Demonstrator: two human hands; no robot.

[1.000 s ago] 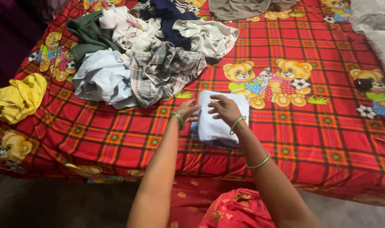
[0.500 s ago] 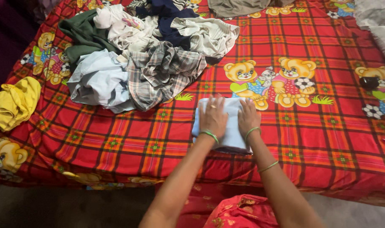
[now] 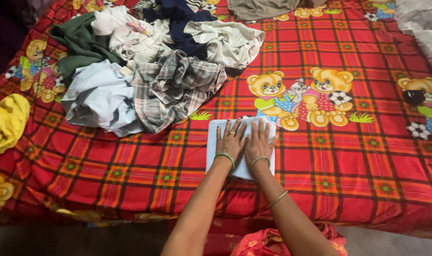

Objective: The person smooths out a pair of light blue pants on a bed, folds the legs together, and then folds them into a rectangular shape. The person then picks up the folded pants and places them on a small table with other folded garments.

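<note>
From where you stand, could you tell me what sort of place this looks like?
Most likely a bedroom at home. Both hands, left hand and right hand, press flat on a folded pale blue cloth lying on a bed with a red checked teddy-bear sheet, beside a heap of unfolded clothes.

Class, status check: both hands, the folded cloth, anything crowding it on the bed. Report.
Left hand and right hand flat, palms down on folded pale blue cloth. Cloth lies on red checked bedsheet. Heap of unfolded clothes apart, up-left.
</note>
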